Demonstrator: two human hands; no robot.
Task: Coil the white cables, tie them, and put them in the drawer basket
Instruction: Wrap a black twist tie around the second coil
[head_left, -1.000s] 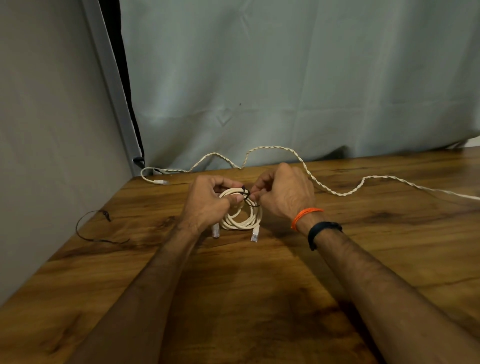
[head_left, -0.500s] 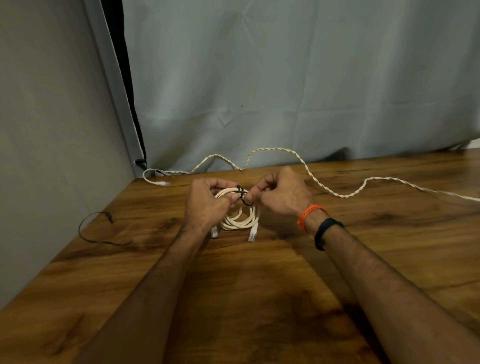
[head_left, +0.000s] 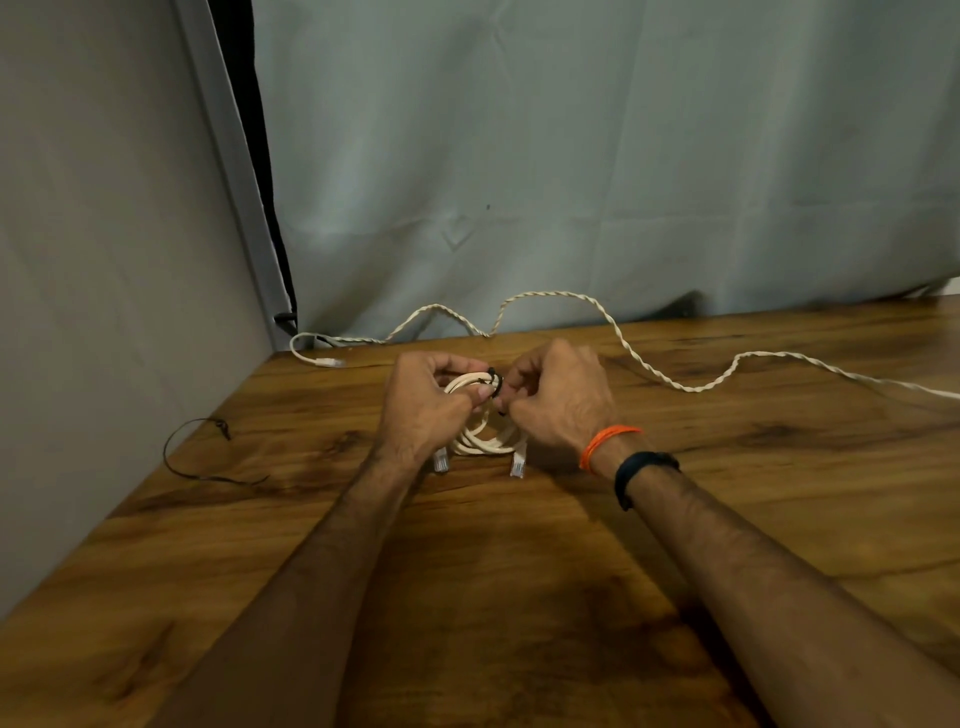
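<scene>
A coiled white cable (head_left: 480, 441) rests on the wooden table (head_left: 519, 597) between my hands, its two clear plugs hanging toward me. My left hand (head_left: 423, 410) pinches the coil's top. My right hand (head_left: 558, 400) pinches a thin black tie (head_left: 496, 387) that wraps the coil's top strands. A second white twisted cable (head_left: 628, 348) lies uncoiled along the table's back edge, its plug end at the far left. No drawer basket is in view.
A loose black tie (head_left: 200, 457) lies on the table's left edge by the grey wall. A grey curtain hangs behind the table. An orange thread and a black band circle my right wrist.
Both hands stay on the coil and tie, their fingers shifting slightly around the black tie. The coil stays in the same place on the table.
</scene>
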